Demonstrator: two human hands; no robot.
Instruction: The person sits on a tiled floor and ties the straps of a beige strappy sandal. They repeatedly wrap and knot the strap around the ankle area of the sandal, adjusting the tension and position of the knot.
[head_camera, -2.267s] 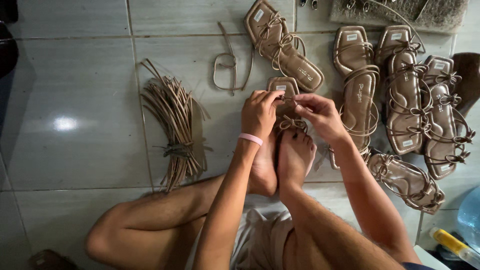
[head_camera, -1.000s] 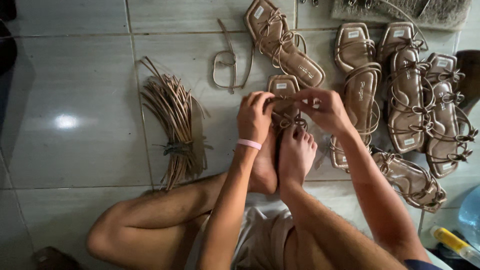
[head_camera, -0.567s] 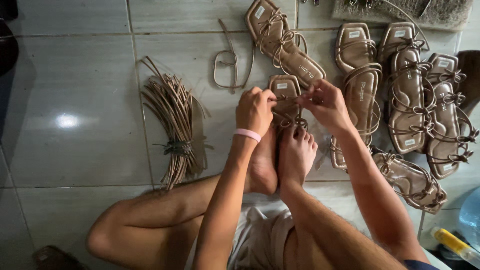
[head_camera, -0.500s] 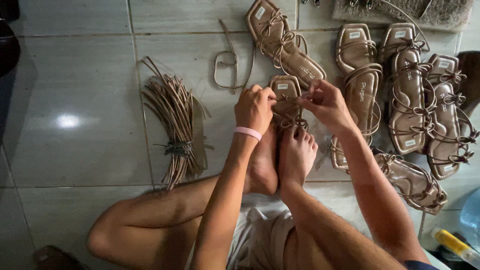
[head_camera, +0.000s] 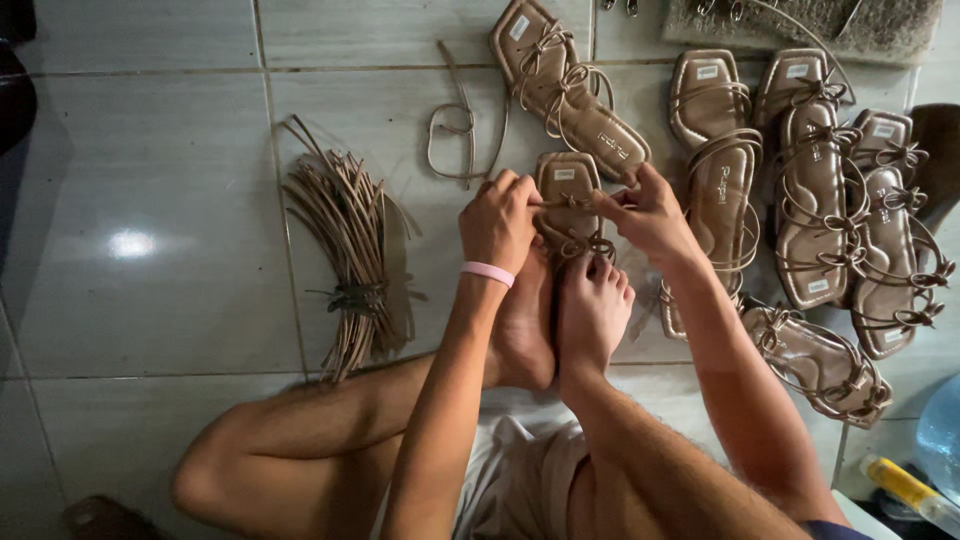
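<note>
Sandal (head_camera: 567, 200), tan, square toe, lies on the tile floor (head_camera: 150, 250) just past the person's bare feet (head_camera: 560, 310), toe end pointing to 12 o'clock, approx. centre of view. Thin straps (head_camera: 572, 243) cross it and are knotted near the toes of the feet.

Left hand (head_camera: 498, 220), pink band (head_camera: 487, 272) on wrist, sits at the sandal's 9 o'clock edge; fingers curled in tight, pinching a strap end against the sole. Right hand (head_camera: 650, 212) at the sandal's 3 o'clock side; thumb & forefinger nipped together on a strap, other fingers loosely bent.

Bundle of loose tan cords (head_camera: 345, 260), tied at the middle, lies at 9 o'clock from the hands, well apart. A single looped strap (head_camera: 455, 140) lies at 11 o'clock. Another finished sandal (head_camera: 565, 85) lies slanted at 12 o'clock, near. Pile of similar sandals (head_camera: 820, 190) overlapping at 2–3 o'clock, one more sandal (head_camera: 820, 360) at 4 o'clock beside the right forearm.
</note>
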